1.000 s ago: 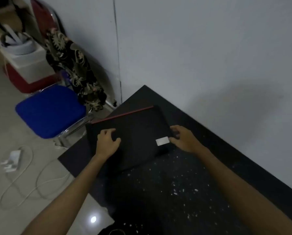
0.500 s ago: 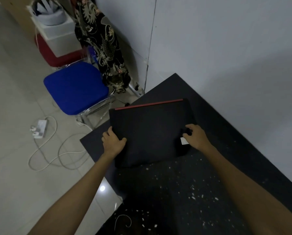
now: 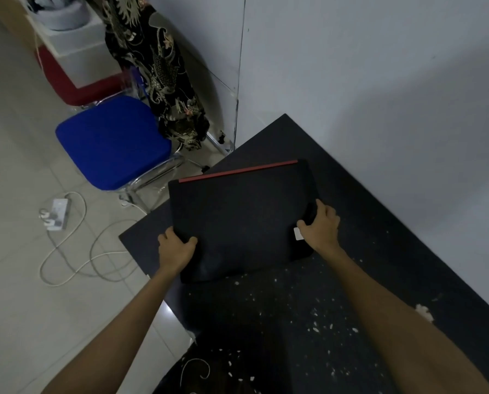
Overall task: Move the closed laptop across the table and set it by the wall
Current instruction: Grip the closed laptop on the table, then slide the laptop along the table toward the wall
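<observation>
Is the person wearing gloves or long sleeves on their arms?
No. The left hand and the right hand are both bare, with no gloves. Both forearms are bare too, with no sleeves in view. I see no watch, ring or bracelet.

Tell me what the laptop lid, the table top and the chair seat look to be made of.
Laptop lid: matte black, likely plastic or coated metal, since it shows no glare; a red strip runs along its far edge. Table top: dark, smooth, probably laminate or painted board, flecked with white bits. Chair seat: blue padded fabric on a shiny chrome-like frame.
</observation>
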